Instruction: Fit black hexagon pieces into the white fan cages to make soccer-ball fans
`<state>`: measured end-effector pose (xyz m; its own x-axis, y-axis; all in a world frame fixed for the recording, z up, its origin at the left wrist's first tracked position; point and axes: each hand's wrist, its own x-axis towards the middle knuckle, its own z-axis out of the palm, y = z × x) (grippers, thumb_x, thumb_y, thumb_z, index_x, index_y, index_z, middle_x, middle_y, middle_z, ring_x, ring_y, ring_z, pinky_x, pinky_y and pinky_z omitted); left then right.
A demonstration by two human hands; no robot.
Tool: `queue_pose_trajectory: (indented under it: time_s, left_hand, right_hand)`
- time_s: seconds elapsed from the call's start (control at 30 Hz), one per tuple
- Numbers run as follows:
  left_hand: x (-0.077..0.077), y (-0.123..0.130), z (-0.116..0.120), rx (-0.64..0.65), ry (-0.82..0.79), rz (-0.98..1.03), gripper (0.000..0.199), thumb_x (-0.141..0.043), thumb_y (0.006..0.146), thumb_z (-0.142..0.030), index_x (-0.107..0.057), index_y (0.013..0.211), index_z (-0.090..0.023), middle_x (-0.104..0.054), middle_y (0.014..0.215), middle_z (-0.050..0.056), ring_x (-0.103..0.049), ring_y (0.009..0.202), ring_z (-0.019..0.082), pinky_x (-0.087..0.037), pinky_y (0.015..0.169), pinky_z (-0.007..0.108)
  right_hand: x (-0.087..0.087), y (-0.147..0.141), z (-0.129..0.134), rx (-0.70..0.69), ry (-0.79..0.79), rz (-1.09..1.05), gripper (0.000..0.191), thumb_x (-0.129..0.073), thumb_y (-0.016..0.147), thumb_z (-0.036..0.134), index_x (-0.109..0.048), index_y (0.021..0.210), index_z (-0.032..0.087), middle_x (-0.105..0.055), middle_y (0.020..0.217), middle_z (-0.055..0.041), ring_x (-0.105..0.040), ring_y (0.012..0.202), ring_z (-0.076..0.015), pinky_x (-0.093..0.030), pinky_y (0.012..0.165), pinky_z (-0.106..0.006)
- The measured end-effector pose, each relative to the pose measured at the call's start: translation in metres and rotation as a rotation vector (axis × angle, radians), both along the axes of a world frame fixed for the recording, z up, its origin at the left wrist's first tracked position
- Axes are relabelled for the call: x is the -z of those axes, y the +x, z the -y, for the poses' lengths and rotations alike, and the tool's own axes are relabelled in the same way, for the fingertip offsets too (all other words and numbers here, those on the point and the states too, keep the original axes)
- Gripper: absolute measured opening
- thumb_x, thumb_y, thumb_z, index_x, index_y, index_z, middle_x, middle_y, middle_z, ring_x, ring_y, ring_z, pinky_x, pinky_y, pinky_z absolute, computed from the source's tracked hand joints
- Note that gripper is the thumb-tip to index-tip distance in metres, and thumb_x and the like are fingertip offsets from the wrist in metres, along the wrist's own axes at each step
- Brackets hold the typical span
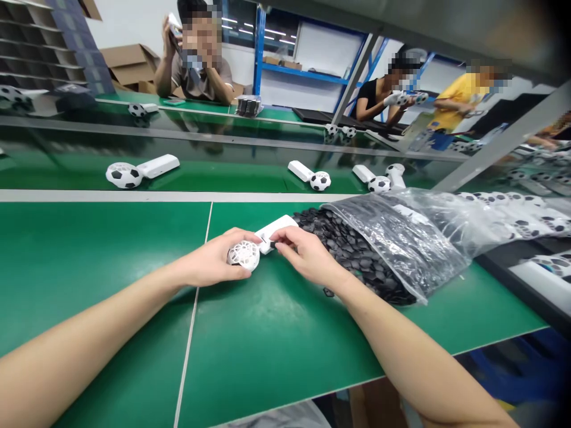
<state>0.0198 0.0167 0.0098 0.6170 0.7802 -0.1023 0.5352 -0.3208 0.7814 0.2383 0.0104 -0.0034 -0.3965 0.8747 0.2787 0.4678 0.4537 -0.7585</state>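
Note:
My left hand is wrapped round the ball-shaped head of a white device, whose pale lattice faces up. The device's white handle points away to the upper right. Close beside that handle, my right hand pinches a small black piece between thumb and fingertips. Right of my right hand, a clear plastic bag lies on its side with its mouth towards me, and many black pieces spill from it.
The green table meets a conveyor along its far edge. On the belt lie several devices, one with a black-and-white ball at left. Dark trays with more devices stand at right. Several people work beyond the belt.

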Motion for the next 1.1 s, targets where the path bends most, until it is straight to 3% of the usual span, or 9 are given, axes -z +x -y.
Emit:
queue_pose_trajectory:
  time_s: [0.17, 0.23, 0.47, 0.67, 0.83, 1.1]
  left_hand:
    - [0.003, 0.003, 0.001, -0.031, 0.016, 0.010, 0.050, -0.059, 0.066, -0.025, -0.046, 0.114, -0.026, -0.043, 0.118, 0.003, -0.050, 0.102, 0.022, -0.042, 0.086, 0.034]
    - [0.003, 0.004, 0.002, -0.032, 0.028, 0.003, 0.050, -0.057, 0.065, -0.023, -0.045, 0.113, -0.026, -0.043, 0.118, 0.004, -0.050, 0.102, 0.022, -0.042, 0.086, 0.034]
    - [0.005, 0.008, 0.005, -0.030, 0.107, 0.001, 0.045, -0.055, 0.065, -0.022, -0.047, 0.110, -0.026, -0.044, 0.116, 0.003, -0.050, 0.102, 0.022, -0.043, 0.087, 0.034]
    - [0.008, 0.014, 0.009, -0.093, 0.217, -0.027, 0.041, -0.061, 0.067, -0.037, -0.050, 0.104, -0.025, -0.047, 0.113, 0.004, -0.049, 0.104, 0.025, -0.041, 0.090, 0.040]
    - [0.008, 0.017, 0.010, -0.109, 0.245, -0.049, 0.037, -0.060, 0.068, -0.034, -0.050, 0.102, -0.024, -0.049, 0.110, 0.004, -0.049, 0.104, 0.024, -0.040, 0.090, 0.039]
    - [0.012, 0.019, 0.012, -0.166, 0.261, -0.031, 0.034, -0.057, 0.069, -0.031, -0.050, 0.102, -0.024, -0.050, 0.108, 0.004, -0.051, 0.101, 0.024, -0.040, 0.090, 0.040]
  right_hand:
    - [0.005, -0.006, 0.006, -0.093, -0.263, -0.216, 0.014, -0.051, 0.080, 0.016, -0.057, 0.092, 0.017, -0.062, 0.082, -0.0011, -0.062, 0.071, -0.0117, -0.051, 0.070, -0.026]
    - [0.007, -0.010, 0.008, -0.099, -0.293, -0.238, 0.011, -0.053, 0.080, 0.017, -0.059, 0.089, 0.017, -0.063, 0.081, -0.0008, -0.062, 0.070, -0.0119, -0.052, 0.070, -0.026]
    - [0.006, -0.015, 0.010, -0.127, 0.040, -0.037, 0.006, -0.059, 0.079, 0.016, -0.065, 0.080, 0.018, -0.063, 0.082, -0.0009, -0.058, 0.080, -0.0129, -0.045, 0.078, -0.027]
    - [0.006, -0.012, 0.005, -0.178, 0.064, -0.048, 0.006, -0.061, 0.078, 0.015, -0.065, 0.078, 0.018, -0.066, 0.078, -0.0005, -0.059, 0.078, -0.0126, -0.046, 0.076, -0.025]
    - [0.006, -0.010, 0.003, -0.274, 0.091, -0.027, 0.007, -0.060, 0.079, 0.013, -0.065, 0.079, 0.018, -0.066, 0.079, -0.0006, -0.058, 0.080, -0.0121, -0.045, 0.077, -0.025]
    - [0.012, -0.014, 0.000, -0.151, 0.073, -0.094, 0.009, -0.064, 0.076, 0.022, -0.059, 0.071, 0.017, -0.059, 0.070, 0.0016, -0.054, 0.066, -0.0101, -0.043, 0.065, -0.022]
